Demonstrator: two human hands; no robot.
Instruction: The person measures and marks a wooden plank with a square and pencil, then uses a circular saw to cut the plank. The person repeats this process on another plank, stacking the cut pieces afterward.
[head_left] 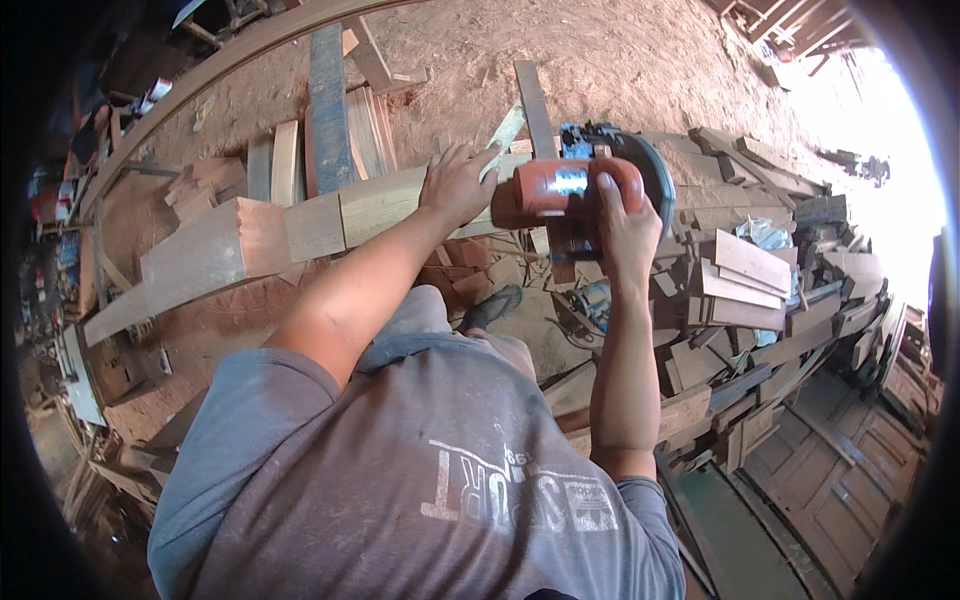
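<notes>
My right hand [628, 232] is wrapped round the rear handle of an orange-red circular saw [545, 190], whose dark round guard [655, 180] is on the right. The saw sits over the right end of a long pale board [380, 205]; its blade is hidden from me. Just left of the saw, my left hand [460, 185] rests on the board with its fingers stretched out. Its fingertips touch a narrow pale strip [507, 128] that slants across the board. A darker flat strip [534, 105] extends away beyond the saw's near-left side.
Wider boards [215, 250] continue leftward. A bluish plank [328, 110] and other upright planks lie beyond. Stacked offcuts [740, 275] crowd the right, with panelled wood [840, 480] at lower right. My shoe [493, 305] stands beneath, among scraps. Sawdust-covered ground [470, 50] spreads ahead.
</notes>
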